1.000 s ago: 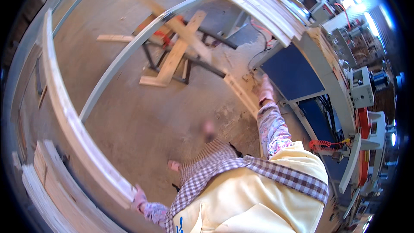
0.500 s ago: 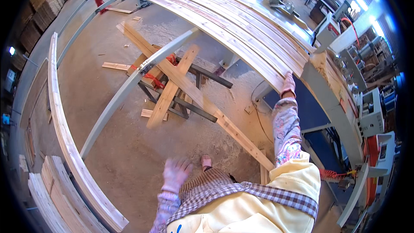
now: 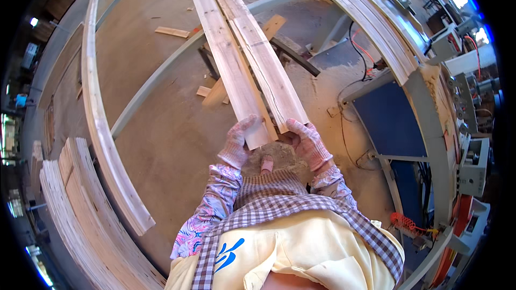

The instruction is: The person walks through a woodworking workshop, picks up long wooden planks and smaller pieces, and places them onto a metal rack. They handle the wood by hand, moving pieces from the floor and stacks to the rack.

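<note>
Two long wooden planks stretch side by side away from me, their near ends in front of my waist. My left hand [image 3: 236, 142], in a pink knit glove, grips the end of the left plank [image 3: 228, 62], thumb on top. Around the end of the right plank [image 3: 269, 70] my gloved right hand [image 3: 309, 142] is closed, thumb on its upper face and fingers hidden beneath. A narrow gap runs between the planks, and a dark crack marks the right one. More wood shows under their near ends; I cannot tell how many pieces.
More boards [image 3: 371, 16] lie on the machine bed at right, above a blue panel [image 3: 389, 118]. A curved grey rail [image 3: 156, 78] passes beneath the planks. At left are a long board [image 3: 102, 113] and a stack of boards [image 3: 86, 209]. A coiled red hose [image 3: 403, 221] hangs at lower right.
My right hand has come from the boards on the machine bed toward my middle with a plank. My left hand, empty before, now grips a plank too. The view has shifted.
</note>
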`<act>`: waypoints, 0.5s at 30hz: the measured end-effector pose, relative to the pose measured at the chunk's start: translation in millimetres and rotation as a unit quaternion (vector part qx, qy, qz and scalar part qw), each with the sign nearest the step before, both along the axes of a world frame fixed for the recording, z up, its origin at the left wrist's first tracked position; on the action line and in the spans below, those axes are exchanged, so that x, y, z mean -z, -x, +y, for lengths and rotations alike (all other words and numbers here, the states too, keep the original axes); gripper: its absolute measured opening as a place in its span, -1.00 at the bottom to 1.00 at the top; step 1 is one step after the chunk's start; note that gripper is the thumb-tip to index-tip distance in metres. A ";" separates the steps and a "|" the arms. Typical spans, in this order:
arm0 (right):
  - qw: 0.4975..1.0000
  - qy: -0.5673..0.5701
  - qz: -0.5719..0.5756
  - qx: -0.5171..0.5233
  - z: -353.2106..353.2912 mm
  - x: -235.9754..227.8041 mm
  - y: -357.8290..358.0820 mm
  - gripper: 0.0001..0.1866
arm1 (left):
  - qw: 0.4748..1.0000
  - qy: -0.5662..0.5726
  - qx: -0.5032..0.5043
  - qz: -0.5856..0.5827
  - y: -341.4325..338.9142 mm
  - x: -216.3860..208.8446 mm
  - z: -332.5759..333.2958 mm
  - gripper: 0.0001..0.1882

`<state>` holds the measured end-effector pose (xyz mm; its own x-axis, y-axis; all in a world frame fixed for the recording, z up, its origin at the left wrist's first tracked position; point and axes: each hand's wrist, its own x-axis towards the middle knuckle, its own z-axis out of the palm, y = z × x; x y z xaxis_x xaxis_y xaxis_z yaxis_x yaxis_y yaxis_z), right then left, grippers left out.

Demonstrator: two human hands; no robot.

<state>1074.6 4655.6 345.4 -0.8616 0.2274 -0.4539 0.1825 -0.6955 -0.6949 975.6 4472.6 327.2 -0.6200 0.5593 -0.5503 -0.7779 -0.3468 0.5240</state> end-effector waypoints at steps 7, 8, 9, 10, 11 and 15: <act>0.999 -0.031 0.030 -0.008 -23.3 -19.1 5.9 -0.63 | 0.991 0.088 -0.017 0.103 12.8 -22.8 -57.1 -0.53; 0.997 -0.066 0.026 -0.005 -28.7 -24.7 1.4 -0.63 | 0.989 0.104 -0.014 0.107 8.9 -24.8 -56.7 -0.54; 0.994 -0.104 0.030 -0.002 -34.1 -33.3 4.4 -0.63 | 0.986 0.117 -0.014 0.119 10.2 -29.1 -53.3 -0.56; 0.989 -0.142 0.034 0.002 -40.2 -38.9 7.2 -0.62 | 0.983 0.129 -0.013 0.131 10.7 -32.5 -51.2 -0.57; 0.971 -0.236 0.037 -0.005 -49.2 -34.2 7.6 -0.63 | 0.975 0.181 0.001 0.128 12.8 -18.8 -51.8 -0.55; 0.751 -0.643 0.130 -0.076 -79.7 -36.2 15.3 -0.46 | 0.970 0.225 -0.033 0.087 7.5 -30.9 -34.0 -0.44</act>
<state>1059.4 4575.8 381.5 -0.9437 0.2228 0.2446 -0.0662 0.5974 -0.7992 968.1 4438.6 358.1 -0.7518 0.2427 -0.6131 -0.6477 -0.0975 0.7556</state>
